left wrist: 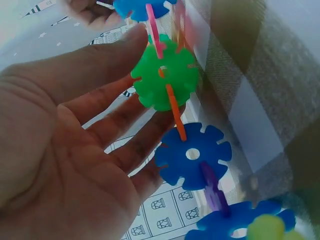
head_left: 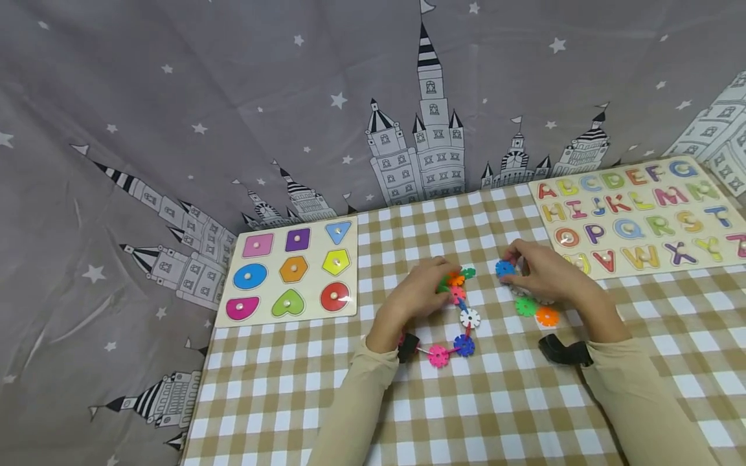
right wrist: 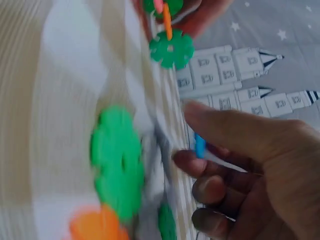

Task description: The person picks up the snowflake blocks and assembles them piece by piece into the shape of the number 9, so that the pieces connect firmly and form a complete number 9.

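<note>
A chain of slotted plastic discs curves over the cloth, with a white disc and a pink disc among its links. My left hand holds the chain near its far end. In the left wrist view, the thumb and fingers are at a green disc, which an orange disc joins to a blue one. To the right, my right hand pinches a separate blue disc between thumb and index finger. Beneath that hand lie a loose green disc and an orange disc; other pieces there are partly hidden.
A shape puzzle board lies at the back left, and an alphabet puzzle board at the back right. A checkered cloth covers the table. Behind it hangs a grey curtain printed with castles and stars.
</note>
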`<control>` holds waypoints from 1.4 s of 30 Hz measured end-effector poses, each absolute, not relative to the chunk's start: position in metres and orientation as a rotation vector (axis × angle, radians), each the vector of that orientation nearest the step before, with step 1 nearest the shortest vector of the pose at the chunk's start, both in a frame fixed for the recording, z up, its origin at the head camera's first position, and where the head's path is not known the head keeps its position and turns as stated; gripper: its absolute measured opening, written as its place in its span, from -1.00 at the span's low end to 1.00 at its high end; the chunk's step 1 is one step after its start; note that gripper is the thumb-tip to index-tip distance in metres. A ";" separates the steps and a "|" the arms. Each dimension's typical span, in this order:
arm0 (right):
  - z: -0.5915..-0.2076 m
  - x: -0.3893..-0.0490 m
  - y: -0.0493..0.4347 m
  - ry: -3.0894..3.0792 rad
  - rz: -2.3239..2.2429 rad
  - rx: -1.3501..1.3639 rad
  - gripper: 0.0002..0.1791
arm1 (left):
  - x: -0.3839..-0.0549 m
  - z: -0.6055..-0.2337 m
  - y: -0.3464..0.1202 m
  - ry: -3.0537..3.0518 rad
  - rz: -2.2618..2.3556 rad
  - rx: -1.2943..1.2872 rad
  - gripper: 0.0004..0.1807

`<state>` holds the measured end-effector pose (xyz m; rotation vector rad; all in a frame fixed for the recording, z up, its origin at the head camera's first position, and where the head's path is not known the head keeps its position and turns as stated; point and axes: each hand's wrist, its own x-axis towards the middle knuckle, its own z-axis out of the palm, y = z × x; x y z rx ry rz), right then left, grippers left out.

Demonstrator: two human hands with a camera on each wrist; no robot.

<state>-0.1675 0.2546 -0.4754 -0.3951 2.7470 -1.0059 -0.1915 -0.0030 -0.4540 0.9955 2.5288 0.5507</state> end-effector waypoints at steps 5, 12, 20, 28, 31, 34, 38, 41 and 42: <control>-0.482 -0.170 0.239 2.630 -1.225 -0.410 -0.65 | -0.194 -0.456 -0.008 2.511 0.582 0.998 -0.49; -0.489 -0.171 0.228 2.686 -1.198 -0.382 -0.64 | -0.196 -0.456 -0.007 2.524 0.568 1.014 -0.50; -0.488 -0.171 0.226 2.708 -1.172 -0.377 -0.61 | -0.198 -0.455 -0.004 2.520 0.570 0.994 -0.52; -0.490 -0.172 0.228 2.687 -1.129 -0.463 -0.59 | -0.199 -0.457 -0.004 2.504 0.607 1.006 -0.55; -0.491 -0.172 0.229 2.700 -1.114 -0.497 -0.58 | -0.199 -0.456 -0.004 2.504 0.608 1.005 -0.54; -0.493 -0.173 0.229 2.730 -1.098 -0.532 -0.57 | -0.198 -0.456 -0.005 2.506 0.610 0.972 -0.52; -0.494 -0.173 0.230 2.752 -1.095 -0.575 -0.58 | -0.199 -0.455 -0.006 2.504 0.616 0.932 -0.52; -0.495 -0.173 0.230 2.750 -1.104 -0.586 -0.61 | -0.200 -0.454 -0.006 2.497 0.629 0.935 -0.56; -0.495 -0.173 0.229 2.744 -1.111 -0.584 -0.61 | -0.200 -0.454 -0.006 2.494 0.633 0.939 -0.57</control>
